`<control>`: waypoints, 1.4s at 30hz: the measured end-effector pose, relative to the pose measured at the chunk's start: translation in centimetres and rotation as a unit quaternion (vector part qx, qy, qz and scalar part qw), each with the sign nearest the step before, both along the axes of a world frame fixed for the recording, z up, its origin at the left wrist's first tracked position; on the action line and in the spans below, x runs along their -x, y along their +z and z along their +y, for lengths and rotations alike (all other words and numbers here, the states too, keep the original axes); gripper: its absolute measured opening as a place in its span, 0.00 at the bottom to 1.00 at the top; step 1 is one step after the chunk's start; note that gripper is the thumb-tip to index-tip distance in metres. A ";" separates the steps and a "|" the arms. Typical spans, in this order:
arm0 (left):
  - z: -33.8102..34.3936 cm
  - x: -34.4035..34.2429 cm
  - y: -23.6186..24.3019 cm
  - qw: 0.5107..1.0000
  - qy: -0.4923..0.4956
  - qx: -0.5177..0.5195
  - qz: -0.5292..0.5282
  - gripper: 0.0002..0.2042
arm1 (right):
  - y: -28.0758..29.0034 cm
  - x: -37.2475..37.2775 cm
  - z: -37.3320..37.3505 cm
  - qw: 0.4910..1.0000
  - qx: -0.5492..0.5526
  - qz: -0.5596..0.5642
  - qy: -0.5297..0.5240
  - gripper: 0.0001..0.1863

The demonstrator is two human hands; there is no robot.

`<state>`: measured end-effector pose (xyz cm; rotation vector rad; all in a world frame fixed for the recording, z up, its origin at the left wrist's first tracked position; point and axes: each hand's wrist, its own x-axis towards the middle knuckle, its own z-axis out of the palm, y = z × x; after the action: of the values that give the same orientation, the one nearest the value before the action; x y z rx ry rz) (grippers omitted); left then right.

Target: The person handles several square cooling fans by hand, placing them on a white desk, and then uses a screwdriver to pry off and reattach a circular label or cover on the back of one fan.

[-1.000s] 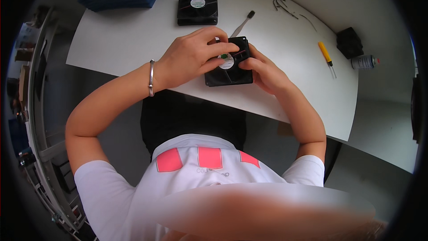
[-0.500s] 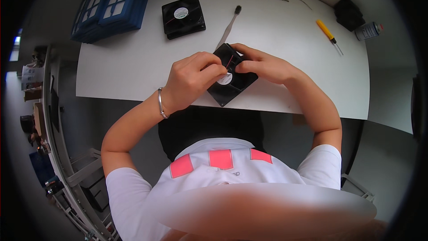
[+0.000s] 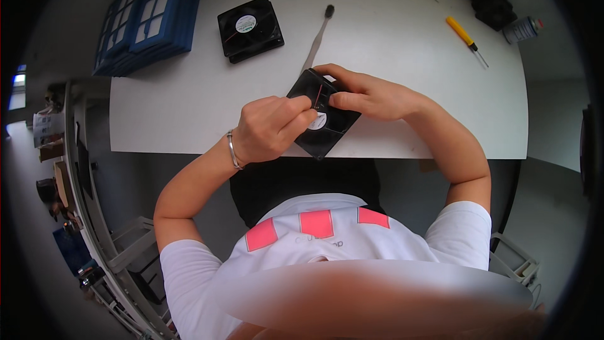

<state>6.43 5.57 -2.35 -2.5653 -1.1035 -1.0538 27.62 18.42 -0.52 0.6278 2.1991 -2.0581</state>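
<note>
Head view: your left hand point(image 3: 269, 127) and right hand point(image 3: 371, 96) both grip the black fan point(image 3: 322, 114) between them at the table's point(image 3: 189, 101) near edge; hold it steady, fingers off the red wire.

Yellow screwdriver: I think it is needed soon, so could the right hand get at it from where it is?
Probably yes: the screwdriver lies alone on bare table, but the right hand first must release the fan.

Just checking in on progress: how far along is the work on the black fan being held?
Done: nothing visibly finished. In hand: left hand and right hand grip the black fan over the table edge. Left: second fan, yellow screwdriver and brush lie untouched.
</note>
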 end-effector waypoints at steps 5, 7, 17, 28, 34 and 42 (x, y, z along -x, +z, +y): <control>0.1 0.2 0.0 1.000 -0.014 -0.007 0.005 0.12 | -0.2 -0.1 0.0 1.000 -0.004 0.015 -0.003 0.31; 0.1 0.3 0.0 1.000 -0.017 -0.009 0.006 0.11 | 0.0 0.0 0.0 1.000 -0.005 0.012 -0.004 0.31; -0.2 -0.2 -0.1 0.999 0.033 -0.020 -0.029 0.12 | -0.7 -0.2 0.1 0.999 -0.044 -0.014 -0.013 0.31; 0.1 -1.2 1.7 0.996 0.088 -0.004 0.031 0.15 | -0.3 -0.1 0.2 0.997 -0.039 -0.053 -0.032 0.32; -0.2 -1.0 1.5 0.997 0.066 -0.003 0.035 0.15 | -0.6 0.1 0.0 0.998 -0.036 -0.030 -0.030 0.31; 0.1 -0.4 0.6 0.999 -0.019 -0.020 0.040 0.15 | -0.7 0.0 -0.3 0.999 -0.043 0.020 -0.008 0.31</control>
<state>6.82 5.65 -1.78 -2.5830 -1.0082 -0.9618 27.64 18.08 -1.26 0.6203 2.3233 -2.0088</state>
